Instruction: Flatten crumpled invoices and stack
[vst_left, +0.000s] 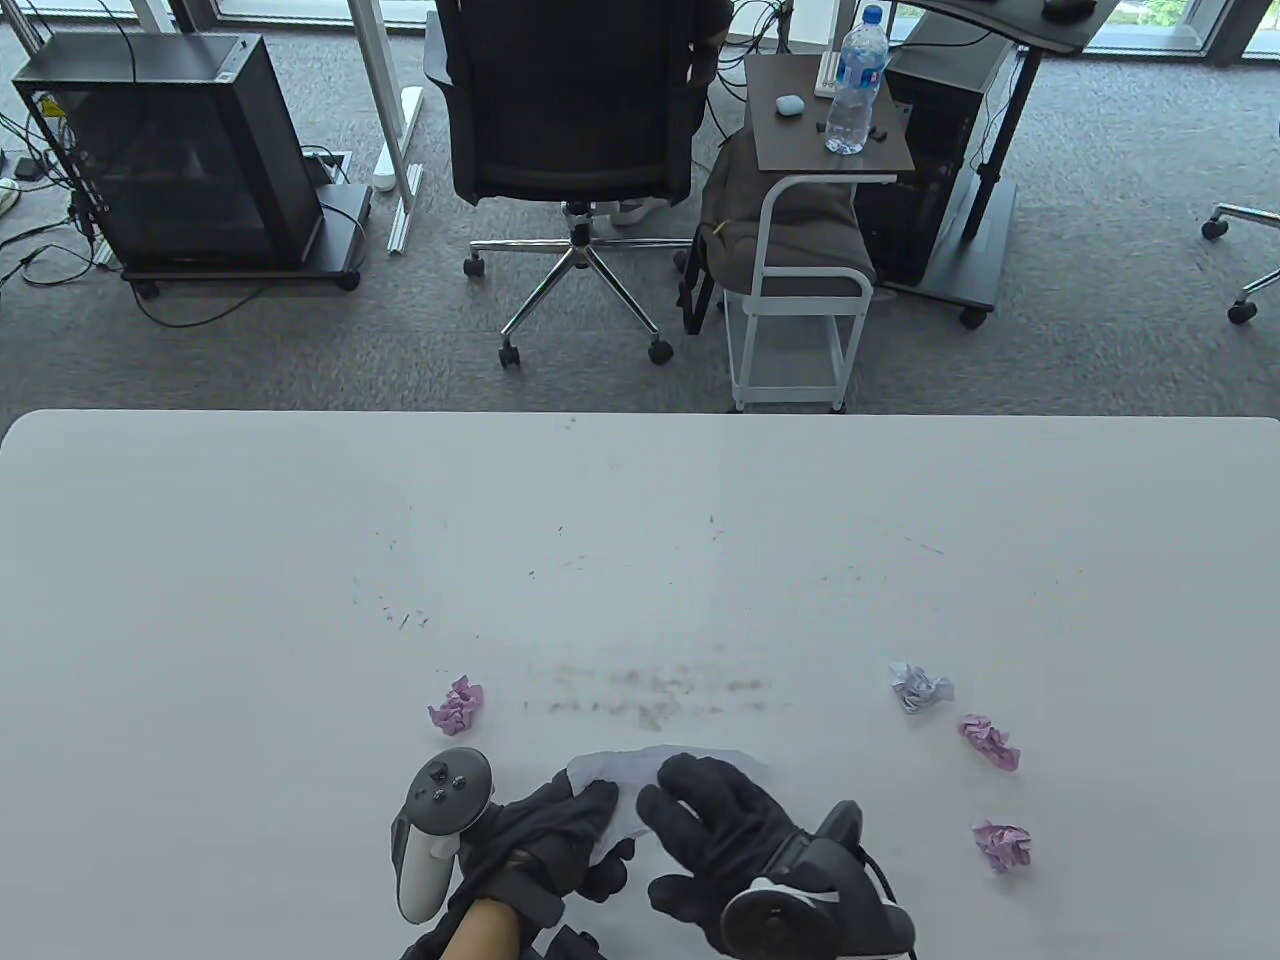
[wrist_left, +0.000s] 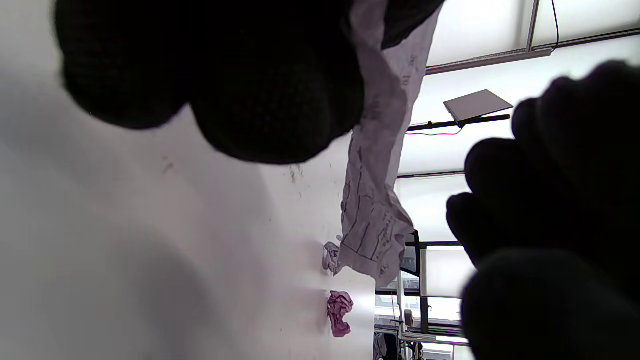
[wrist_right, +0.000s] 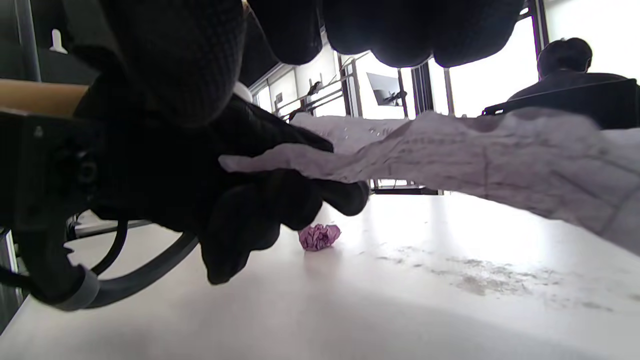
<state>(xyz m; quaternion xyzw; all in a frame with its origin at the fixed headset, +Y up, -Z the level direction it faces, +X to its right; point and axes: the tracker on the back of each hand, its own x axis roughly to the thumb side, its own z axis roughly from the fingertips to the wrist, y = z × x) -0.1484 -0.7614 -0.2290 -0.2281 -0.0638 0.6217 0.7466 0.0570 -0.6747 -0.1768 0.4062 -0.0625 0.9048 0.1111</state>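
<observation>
Right hand (vst_left: 720, 830): bottom centre, fingers spread flat over pale invoice (vst_left: 640, 775).
Left hand (vst_left: 545, 840): grip pinches invoice's left edge.
Counter (vst_left: 640, 520): crumpled balls; pink ball (vst_left: 457, 705) left, three (vst_left: 985, 745) right.

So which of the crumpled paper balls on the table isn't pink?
The pale grey-white ball, farthest back of the three on the right side. The other balls are all pink.

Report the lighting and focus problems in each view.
Table view: even light, sharp. Left wrist view: black gloved left hand close and blurred, bright windows wash out the background. Right wrist view: backlit, wrinkled pale printed invoice sharp, fingers dark.
</observation>
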